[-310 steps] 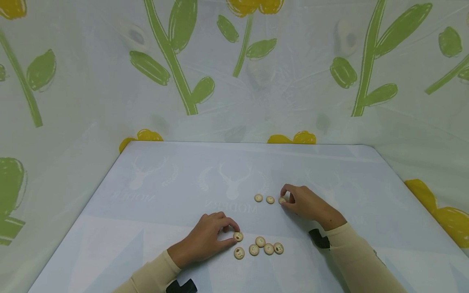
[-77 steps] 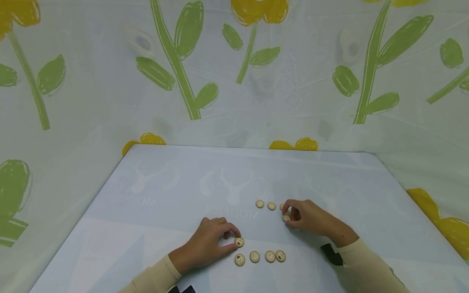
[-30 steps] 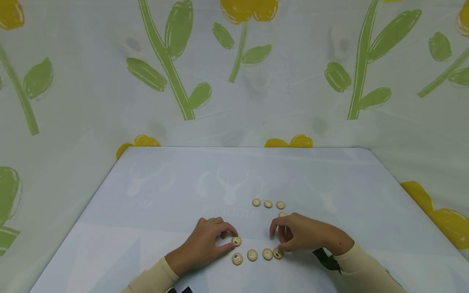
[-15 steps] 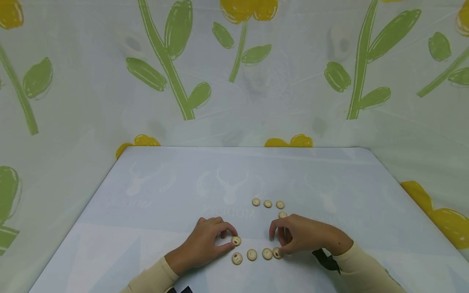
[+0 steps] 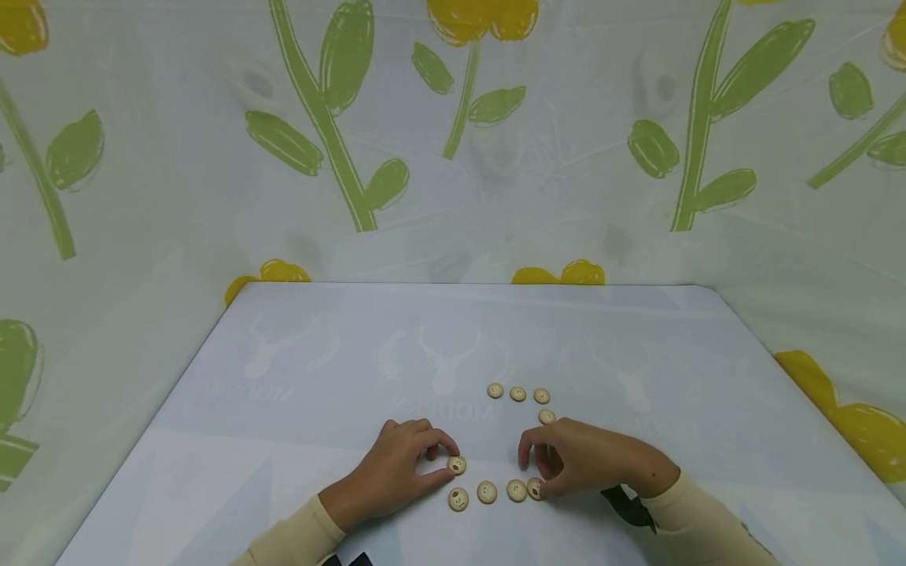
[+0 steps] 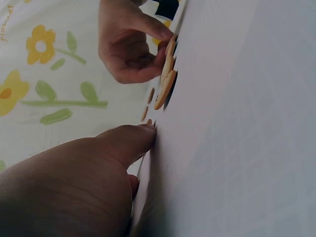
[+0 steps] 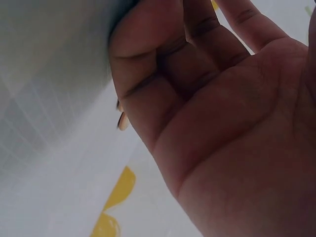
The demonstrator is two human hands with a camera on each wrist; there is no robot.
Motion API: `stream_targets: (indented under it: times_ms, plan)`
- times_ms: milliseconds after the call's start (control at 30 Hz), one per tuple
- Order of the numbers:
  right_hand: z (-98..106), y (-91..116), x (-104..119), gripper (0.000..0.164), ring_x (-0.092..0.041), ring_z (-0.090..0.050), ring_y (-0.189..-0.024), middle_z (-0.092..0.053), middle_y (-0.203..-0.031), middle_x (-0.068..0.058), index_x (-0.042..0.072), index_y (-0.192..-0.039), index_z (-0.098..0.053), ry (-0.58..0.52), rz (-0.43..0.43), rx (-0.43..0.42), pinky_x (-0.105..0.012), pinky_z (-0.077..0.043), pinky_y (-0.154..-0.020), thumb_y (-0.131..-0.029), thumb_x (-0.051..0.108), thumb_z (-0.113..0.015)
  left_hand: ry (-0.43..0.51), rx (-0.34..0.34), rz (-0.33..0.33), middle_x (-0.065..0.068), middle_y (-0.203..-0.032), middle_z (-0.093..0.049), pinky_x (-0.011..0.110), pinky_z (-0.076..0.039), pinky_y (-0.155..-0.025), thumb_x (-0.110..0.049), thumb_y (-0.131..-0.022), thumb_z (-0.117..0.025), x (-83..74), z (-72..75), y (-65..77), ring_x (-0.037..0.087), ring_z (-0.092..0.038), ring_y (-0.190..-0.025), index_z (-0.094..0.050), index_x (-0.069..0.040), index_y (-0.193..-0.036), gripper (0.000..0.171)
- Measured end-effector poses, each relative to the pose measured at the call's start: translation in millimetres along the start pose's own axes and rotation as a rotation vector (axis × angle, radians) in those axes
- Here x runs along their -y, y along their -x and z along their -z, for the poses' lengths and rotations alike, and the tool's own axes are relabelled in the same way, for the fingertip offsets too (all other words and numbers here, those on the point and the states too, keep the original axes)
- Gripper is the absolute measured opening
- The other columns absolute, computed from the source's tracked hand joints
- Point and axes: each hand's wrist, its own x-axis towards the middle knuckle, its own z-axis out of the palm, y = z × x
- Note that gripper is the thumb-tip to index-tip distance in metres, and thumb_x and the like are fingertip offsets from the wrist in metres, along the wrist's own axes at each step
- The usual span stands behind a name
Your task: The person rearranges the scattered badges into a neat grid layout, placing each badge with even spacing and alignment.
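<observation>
In the head view my left hand (image 5: pixel 396 472) pinches a small round wooden disc (image 5: pixel 456 464) with a printed face between thumb and index finger, on the table. My right hand (image 5: pixel 591 456) holds another disc (image 5: pixel 535 489), with its thumb at the right edge and curled fingers above it; its index fingertip is apart from it. That disc touches a neighbouring disc (image 5: pixel 517 490). More discs lie in the near row, one at its left end (image 5: pixel 458 499). The left wrist view has the right hand (image 6: pixel 133 49) at the discs; in the right wrist view its palm (image 7: pixel 217 108) hides the fingertips.
Several discs form a far row, its middle one (image 5: pixel 518 394) among them, and a further disc (image 5: pixel 546 417) sits just below its right end. They lie on a pale table (image 5: pixel 318 346) with faint deer prints. Behind stands a flower-patterned curtain (image 5: pixel 566 189).
My right hand set a disc below the far row's right end, then moved nearer to the near row's rightmost disc. Over the last second it shifts only slightly; the left hand stays put.
</observation>
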Motion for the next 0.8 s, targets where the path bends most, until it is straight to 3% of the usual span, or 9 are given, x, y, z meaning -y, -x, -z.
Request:
stream_targets:
  times_ms: [433, 800]
  plan:
    - [1.1, 1.9, 3.6, 0.025, 0.001, -0.051, -0.062, -0.060, -0.072, 0.009, 0.025, -0.093, -0.065, -0.021, 0.036, 0.021, -0.019, -0.043, -0.057, -0.079, 0.013, -0.081, -0.001, 0.007, 0.008, -0.019, -0.079, -0.050, 0.029, -0.027, -0.075, -0.038, -0.084, -0.080, 0.5, 0.4, -0.4, -0.003, -0.045, -0.076, -0.070, -0.036, -0.101, 0.019]
    - [-0.3, 1.5, 3.7, 0.026, 0.002, -0.050, -0.064, -0.060, -0.073, 0.010, 0.027, -0.092, -0.066, 0.026, 0.034, 0.026, -0.019, -0.044, -0.059, -0.078, 0.014, -0.083, 0.001, 0.005, 0.003, -0.019, -0.079, -0.050, 0.029, -0.027, -0.075, -0.039, -0.085, -0.079, 1.3, -0.1, -0.3, -0.003, -0.045, -0.077, -0.070, -0.036, -0.100, 0.018]
